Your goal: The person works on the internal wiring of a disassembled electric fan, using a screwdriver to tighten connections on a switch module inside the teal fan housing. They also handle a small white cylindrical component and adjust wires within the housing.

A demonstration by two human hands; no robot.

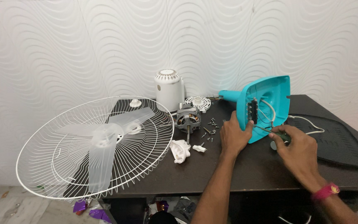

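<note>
Head view: left hand pressed against the lower edge of a turquoise fan base, tilted up on its side on the dark counter, open underside facing the camera. Grip wrapped on that edge, fingertips partly hidden behind it. Right hand with grip clamped on a screwdriver, green handle mostly covered by the fingers, thin shaft reaching into the base near white wires; tip hard to make out. Loose screws scattered just left of the left hand, beside a bare motor. White wire guard with a translucent blade overhanging the counter's left end. Dark cover at right, partly behind the right hand.
</note>
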